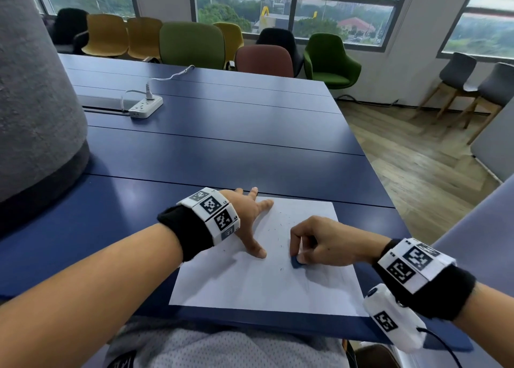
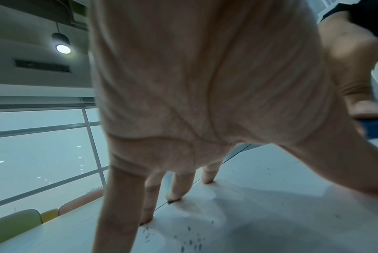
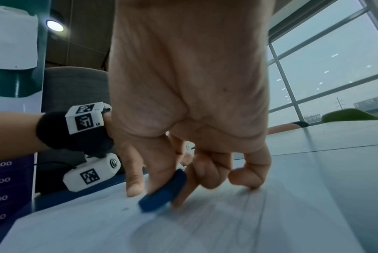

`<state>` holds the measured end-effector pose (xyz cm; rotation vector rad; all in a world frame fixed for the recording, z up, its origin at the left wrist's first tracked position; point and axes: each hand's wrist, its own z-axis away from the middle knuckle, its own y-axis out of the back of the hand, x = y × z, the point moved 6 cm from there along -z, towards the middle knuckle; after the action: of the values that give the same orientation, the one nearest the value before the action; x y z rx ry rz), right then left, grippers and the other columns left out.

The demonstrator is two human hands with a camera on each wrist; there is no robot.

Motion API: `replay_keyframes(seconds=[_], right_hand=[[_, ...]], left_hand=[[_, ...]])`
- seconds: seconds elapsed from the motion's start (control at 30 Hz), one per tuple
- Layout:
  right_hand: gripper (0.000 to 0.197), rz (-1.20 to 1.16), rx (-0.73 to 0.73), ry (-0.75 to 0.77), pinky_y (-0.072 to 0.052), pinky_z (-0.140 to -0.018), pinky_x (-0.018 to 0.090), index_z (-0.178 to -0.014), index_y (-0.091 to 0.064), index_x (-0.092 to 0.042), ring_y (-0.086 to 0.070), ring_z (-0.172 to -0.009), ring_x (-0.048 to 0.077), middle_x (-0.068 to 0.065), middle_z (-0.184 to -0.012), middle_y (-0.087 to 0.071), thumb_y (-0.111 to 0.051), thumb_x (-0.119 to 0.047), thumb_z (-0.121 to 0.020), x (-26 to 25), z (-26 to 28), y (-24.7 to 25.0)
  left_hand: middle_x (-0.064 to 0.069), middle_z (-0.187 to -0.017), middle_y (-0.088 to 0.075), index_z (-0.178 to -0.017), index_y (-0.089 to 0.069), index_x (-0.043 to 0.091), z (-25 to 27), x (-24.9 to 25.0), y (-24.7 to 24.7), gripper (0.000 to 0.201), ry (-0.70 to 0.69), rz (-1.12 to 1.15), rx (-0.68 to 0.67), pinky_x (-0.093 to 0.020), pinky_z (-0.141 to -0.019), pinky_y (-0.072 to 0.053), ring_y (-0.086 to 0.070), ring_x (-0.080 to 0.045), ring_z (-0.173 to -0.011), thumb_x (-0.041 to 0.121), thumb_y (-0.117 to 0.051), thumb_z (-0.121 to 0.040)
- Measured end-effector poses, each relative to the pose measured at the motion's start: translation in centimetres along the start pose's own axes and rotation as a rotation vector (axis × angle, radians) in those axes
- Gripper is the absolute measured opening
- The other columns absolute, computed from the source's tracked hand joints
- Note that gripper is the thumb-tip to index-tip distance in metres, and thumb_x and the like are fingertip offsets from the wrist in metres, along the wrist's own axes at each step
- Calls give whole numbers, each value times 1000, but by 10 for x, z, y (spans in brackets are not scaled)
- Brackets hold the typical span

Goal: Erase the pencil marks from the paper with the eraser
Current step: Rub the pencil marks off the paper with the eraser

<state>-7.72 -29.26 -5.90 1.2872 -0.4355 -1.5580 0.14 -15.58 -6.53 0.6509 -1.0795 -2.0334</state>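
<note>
Left hand (image 1: 244, 214) splayed flat, fingers straight, pressing the paper (image 1: 250, 284) onto the blue table (image 1: 222, 134). Right hand (image 1: 319, 242) pinching the blue eraser (image 1: 297, 262) against the sheet, dark crumbs (image 2: 190, 239) scattered nearby.

You can read partial nos. ",000", "500" on purple sign (image 3: 9, 188) at left, right wrist view.
</note>
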Motion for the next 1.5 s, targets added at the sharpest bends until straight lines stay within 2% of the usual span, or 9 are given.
replay_keyframes(seconds=[0.1, 0.23, 0.37, 0.5, 0.67, 0.83, 1.03, 1.23, 1.5], right_hand=[[9, -56, 83, 20, -39, -53, 14, -83, -66, -20, -47, -52, 3, -9, -62, -54, -63, -12, -84, 0, 3, 0], [11, -4, -119, 51, -39, -56, 15, -83, -67, -24, -47, -55, 2, -10, -62, -55, -65, -14, -83, -7, 10, -12], [11, -34, 63, 17, -38, -53, 14, -83, -68, -21, -47, -51, 1, -10, -60, -53, -63, -10, -84, -2, 5, 0], [12, -26, -108, 50, -41, -55, 17, -80, -68, -23, -47, -54, 3, -8, -63, -56, -65, -12, -82, -5, 17, -12], [15, -83, 153, -10, -37, -50, 13, -76, -65, -22, -47, -46, 2, -9, -56, -53, -64, -9, -83, 7, 8, 5], [9, -41, -91, -14, -40, -55, 17, -82, -69, -22, -46, -53, 3, -10, -62, -54, -66, -14, -82, 4, 22, -10], [6, -81, 242, -123, -36, -48, 10, -79, -67, -18, -51, -52, 1, -7, -64, -61, -67, -13, -81, 15, -7, 22], [7, -28, -5, -133, -41, -58, 19, -82, -69, -20, -52, -58, 7, -7, -66, -60, -67, -13, -82, 12, -2, 13], [5, -76, 288, -192, -41, -54, 20, -87, -68, -14, -57, -63, 11, -2, -74, -62, -67, -14, -82, 25, -36, 41]], left_hand=[[-3, -164, 11, -154, 7, 39, 0, 0, 0, 126, 1, -7, 2, -50, -115, -21, -3, -36, -150, 79, -69, -62], [-2, -164, 11, -154, 7, 40, 0, -1, 0, 127, 0, -2, 0, -51, -115, -21, -3, -36, -149, 79, -69, -61], [-2, -164, 11, -154, 7, 39, 0, 0, 0, 126, -1, -3, -1, -50, -115, -21, -3, -36, -150, 78, -69, -62], [-2, -164, 11, -154, 8, 39, 1, -1, 0, 127, 0, -5, -6, -52, -116, -20, -3, -36, -149, 79, -69, -62], [-2, -164, 11, -154, 8, 39, 0, 0, 1, 126, 3, -19, -3, -51, -116, -20, -3, -36, -150, 79, -69, -62], [-3, -164, 11, -154, 8, 39, 0, 0, 0, 126, 3, -19, -7, -52, -116, -20, -3, -37, -149, 79, -69, -62], [-2, -164, 10, -154, 7, 40, -2, 0, -1, 127, 8, -33, -3, -51, -114, -23, -5, -36, -149, 80, -69, -60], [-2, -164, 12, -154, 9, 39, -1, 1, 0, 127, 9, -27, -16, -51, -115, -21, -3, -36, -149, 79, -69, -62], [-3, -164, 11, -154, 9, 40, -2, 1, 1, 127, 10, -33, -13, -50, -115, -22, -5, -36, -149, 79, -69, -61]])
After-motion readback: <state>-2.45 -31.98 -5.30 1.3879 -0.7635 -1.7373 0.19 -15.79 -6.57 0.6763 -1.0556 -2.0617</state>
